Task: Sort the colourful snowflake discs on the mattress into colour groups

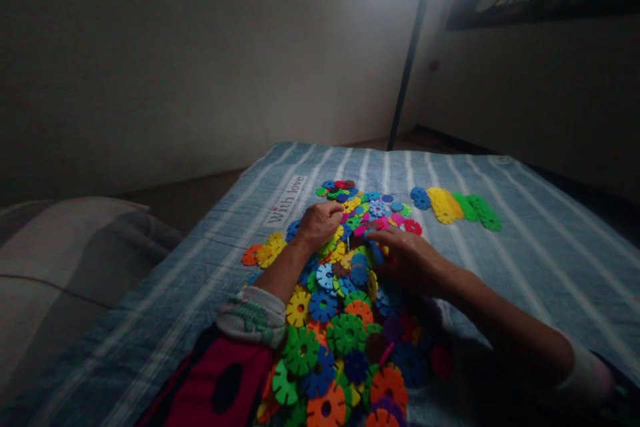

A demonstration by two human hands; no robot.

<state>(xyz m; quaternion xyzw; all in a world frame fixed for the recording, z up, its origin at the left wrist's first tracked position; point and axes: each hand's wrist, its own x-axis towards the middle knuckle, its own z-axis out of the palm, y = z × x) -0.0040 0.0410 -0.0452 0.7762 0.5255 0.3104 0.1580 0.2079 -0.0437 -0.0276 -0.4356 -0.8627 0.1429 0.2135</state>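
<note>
Many notched plastic discs in several colours, among them a green disc and a blue disc, lie in a long heap on a striped blue cloth. My left hand is over the upper left of the heap, its fingers bent together; whatever they hold, if anything, is too small to make out. Across from it, my right hand reaches over the heap's right side, fingertips down among the discs and partly hidden in shadow.
Right of the heap, a row of blue, yellow and green discs lies on the cloth. Orange and yellow discs sit at its left. A dark pole stands behind the table, and pale bedding is at the left.
</note>
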